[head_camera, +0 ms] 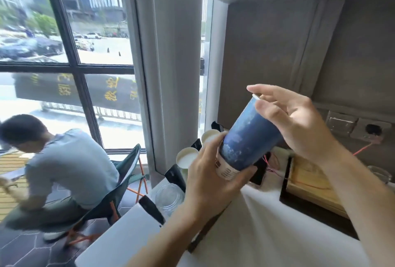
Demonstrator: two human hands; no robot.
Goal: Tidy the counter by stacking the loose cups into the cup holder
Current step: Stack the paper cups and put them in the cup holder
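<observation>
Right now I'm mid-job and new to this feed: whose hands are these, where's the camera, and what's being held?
There is no machine: a person wears one camera on the head, looking forward and down. The left hand grips the base of a blue cup, held tilted above the counter. The right hand pinches its rim with the fingers. Beyond them stand white cups and clear cups; a wooden tray lies to the right. Another person sits by the window.
</observation>
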